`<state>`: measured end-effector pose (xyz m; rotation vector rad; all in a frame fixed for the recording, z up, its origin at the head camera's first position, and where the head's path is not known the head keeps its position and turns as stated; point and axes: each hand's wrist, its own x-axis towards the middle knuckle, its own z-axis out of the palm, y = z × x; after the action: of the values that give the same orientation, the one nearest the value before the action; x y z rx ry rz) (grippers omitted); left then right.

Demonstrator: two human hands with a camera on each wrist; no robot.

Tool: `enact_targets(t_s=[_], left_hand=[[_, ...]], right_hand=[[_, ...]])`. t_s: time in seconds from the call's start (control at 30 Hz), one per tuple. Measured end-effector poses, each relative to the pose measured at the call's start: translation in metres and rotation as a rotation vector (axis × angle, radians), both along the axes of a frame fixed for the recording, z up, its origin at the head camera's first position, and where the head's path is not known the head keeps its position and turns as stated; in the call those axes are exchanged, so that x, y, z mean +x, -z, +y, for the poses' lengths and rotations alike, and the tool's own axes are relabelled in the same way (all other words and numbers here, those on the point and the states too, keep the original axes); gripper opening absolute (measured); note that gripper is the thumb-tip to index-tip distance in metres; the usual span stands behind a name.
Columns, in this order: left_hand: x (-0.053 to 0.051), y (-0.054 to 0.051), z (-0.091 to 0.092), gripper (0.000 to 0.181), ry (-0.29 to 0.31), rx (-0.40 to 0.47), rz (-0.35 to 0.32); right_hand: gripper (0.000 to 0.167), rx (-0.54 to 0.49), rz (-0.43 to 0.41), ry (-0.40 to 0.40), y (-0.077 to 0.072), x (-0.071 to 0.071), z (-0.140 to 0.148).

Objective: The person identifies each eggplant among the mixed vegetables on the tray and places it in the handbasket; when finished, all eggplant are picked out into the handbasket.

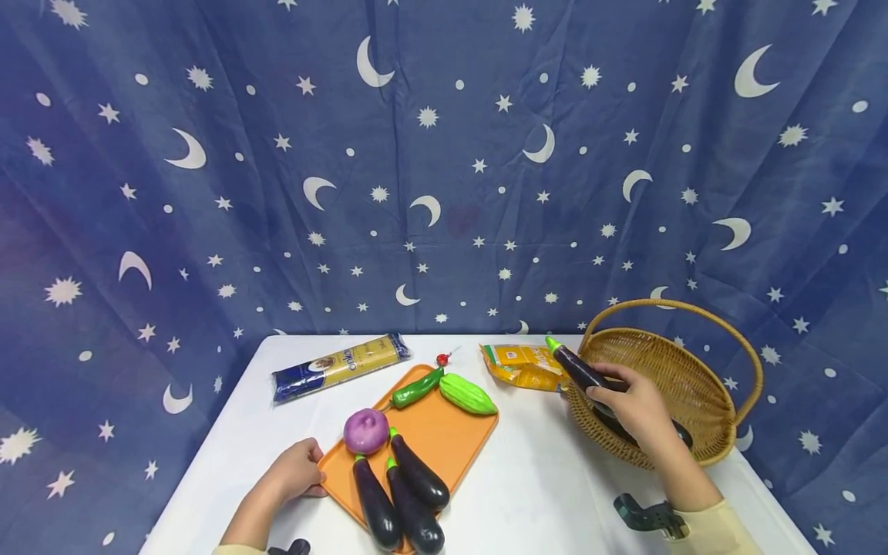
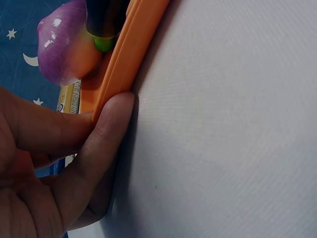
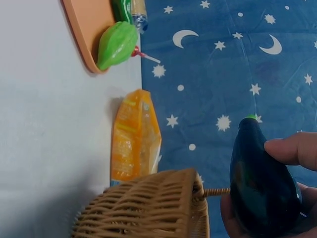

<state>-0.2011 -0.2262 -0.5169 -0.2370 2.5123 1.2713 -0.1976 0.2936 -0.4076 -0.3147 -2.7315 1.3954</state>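
Note:
My right hand (image 1: 634, 405) grips an eggplant (image 1: 579, 368) with a bright green stem end, over the left side of a wicker basket (image 1: 694, 378). The same eggplant (image 3: 260, 183) fills the lower right of the right wrist view, with the thumb along its side. Another dark eggplant (image 1: 682, 434) shows inside the basket, partly hidden by the hand. My left hand (image 1: 294, 469) pinches the left edge of an orange tray (image 1: 416, 424) between thumb and fingers. On the tray lie several eggplants (image 1: 378, 505), a purple onion (image 1: 366, 431), a green pepper (image 1: 418, 388) and a ridged green vegetable (image 1: 468, 394).
A pasta packet (image 1: 343, 366) lies at the back left of the white table (image 1: 541, 478). Behind the tray is a small red item (image 1: 442, 359) with a thin stick. An orange bag (image 1: 523, 365) lies beside the basket, whose handle (image 1: 676, 306) arches up. A curtain (image 1: 458, 193) hangs behind.

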Motion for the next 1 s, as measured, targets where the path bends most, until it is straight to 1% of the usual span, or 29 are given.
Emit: enact_targets(t_s=[0.13, 0.37, 0.57, 0.83, 1.0], left_hand=[[0.0, -0.001, 0.0, 0.02, 0.002, 0.0, 0.004], [-0.001, -0.002, 0.0, 0.02, 0.003, -0.007, -0.003], [-0.003, -0.002, 0.001, 0.02, 0.003, -0.004, -0.002], [-0.004, -0.001, 0.0, 0.02, 0.008, -0.014, -0.008], [-0.003, 0.0, 0.0, 0.019, 0.01, -0.021, -0.022]], right_hand=[[0.063, -0.022, 0.006, 0.003, 0.001, 0.003, 0.007], [0.064, -0.011, 0.018, 0.034, 0.006, 0.007, 0.021], [0.068, 0.006, -0.001, 0.063, 0.007, 0.01, 0.035], [0.066, 0.004, 0.004, 0.084, 0.012, 0.013, 0.046], [0.063, 0.024, -0.002, 0.094, 0.019, 0.014, 0.052]])
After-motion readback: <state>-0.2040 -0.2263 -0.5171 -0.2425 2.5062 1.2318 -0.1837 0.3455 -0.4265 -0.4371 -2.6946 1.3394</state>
